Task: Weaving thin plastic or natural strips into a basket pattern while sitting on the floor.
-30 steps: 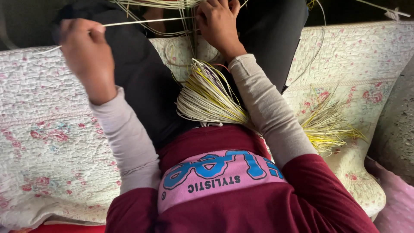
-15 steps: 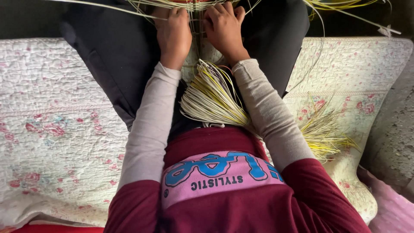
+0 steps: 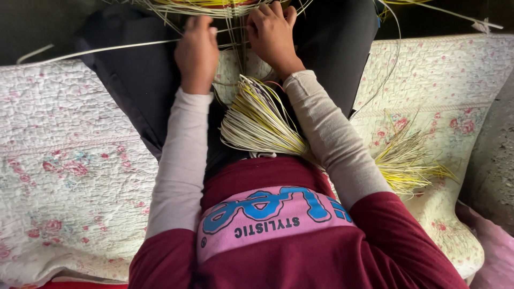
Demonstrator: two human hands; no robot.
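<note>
My left hand [image 3: 197,51] is closed on thin pale weaving strips [image 3: 107,49] that run off to the left over my dark trousers. My right hand [image 3: 272,32] grips the woven strip work [image 3: 214,7] at the top edge of the view, fingers curled over it. A bundle of yellow and white strips [image 3: 259,120] lies in my lap between my forearms, fanning upward. Its other end spreads out on the quilt at the right [image 3: 407,160].
I sit on a white quilted cover with pink flowers [image 3: 69,171]. A long pale strip [image 3: 460,16] arcs over the upper right. A pink cloth [image 3: 495,251] lies at the lower right, next to a dark grey floor [image 3: 495,155].
My left hand, raised far out to the left pulling a strip a second ago, has come in beside the right hand at the woven work. The right hand stayed in place.
</note>
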